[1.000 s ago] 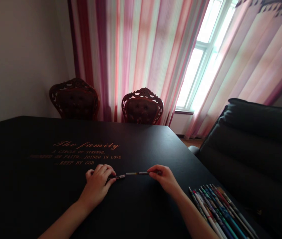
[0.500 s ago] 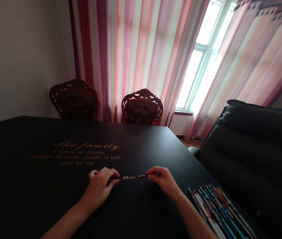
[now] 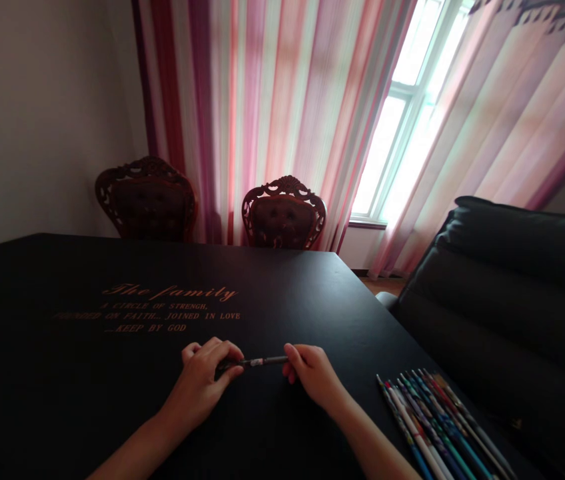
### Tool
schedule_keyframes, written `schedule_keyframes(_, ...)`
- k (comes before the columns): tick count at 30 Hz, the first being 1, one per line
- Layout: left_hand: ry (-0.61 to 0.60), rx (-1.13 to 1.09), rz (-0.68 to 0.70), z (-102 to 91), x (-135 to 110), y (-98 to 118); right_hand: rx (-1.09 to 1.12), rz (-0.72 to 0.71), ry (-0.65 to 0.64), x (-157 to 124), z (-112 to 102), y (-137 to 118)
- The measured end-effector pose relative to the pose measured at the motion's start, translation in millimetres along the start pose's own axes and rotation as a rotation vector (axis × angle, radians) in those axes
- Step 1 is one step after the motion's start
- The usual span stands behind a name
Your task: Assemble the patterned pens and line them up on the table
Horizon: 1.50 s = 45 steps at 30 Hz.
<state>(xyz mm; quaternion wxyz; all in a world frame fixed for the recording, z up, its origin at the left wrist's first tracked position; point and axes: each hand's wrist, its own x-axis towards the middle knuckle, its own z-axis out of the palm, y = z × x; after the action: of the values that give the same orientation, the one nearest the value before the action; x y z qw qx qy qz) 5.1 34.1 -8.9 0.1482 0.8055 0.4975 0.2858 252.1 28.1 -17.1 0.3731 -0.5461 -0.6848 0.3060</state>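
A thin dark stick with a pale patterned stretch (image 3: 257,362) lies across the black table (image 3: 87,373), held at both ends. My left hand (image 3: 207,377) has its fingers curled and pinched on the stick's left end. My right hand (image 3: 310,370) is closed on the right end, fingers folded over it. Both hands rest low on the table top, only a short piece of the stick showing between them.
A row of several colourful thin sticks (image 3: 432,427) lies at the table's right front edge. Orange lettering (image 3: 162,308) is printed on the table. Two carved wooden chairs (image 3: 283,220) stand behind it, a dark padded chair (image 3: 512,300) at the right.
My right hand has slid left along the stick toward my left hand, so less of the stick shows between them. Both hands have shifted slightly nearer to me.
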Motion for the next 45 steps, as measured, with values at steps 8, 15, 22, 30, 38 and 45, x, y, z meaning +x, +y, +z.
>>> schedule_keyframes(8, -0.008, -0.021, -0.008, -1.7, -0.3, 3.2, 0.058, 0.029, -0.051, -2.6, -2.0, -7.7)
schedule_keyframes(15, -0.017, -0.051, -0.022, -3.6, -0.2, 4.3, 0.052, -0.004, -0.051, -1.7, -3.8, -7.3)
schedule_keyframes(22, -0.005, -0.09, -0.027, -4.3, 0.3, 6.7, 0.097, -0.074, -0.027, -2.9, -3.7, -9.9)
schedule_keyframes(30, 0.036, -0.373, -0.059, -3.0, 2.8, 2.6, 0.275, -0.056, 0.038, -1.8, -2.6, -12.9)
schedule_keyframes(38, 0.168, -1.195, -0.321, 5.7, 3.6, 16.1, 0.31, -0.035, 0.023, -12.5, 18.1, -29.0)
schedule_keyframes(45, 0.134, -1.305, -0.299, -1.6, 7.8, 11.8, 0.303, -0.05, 0.062, -12.9, 10.2, -34.5)
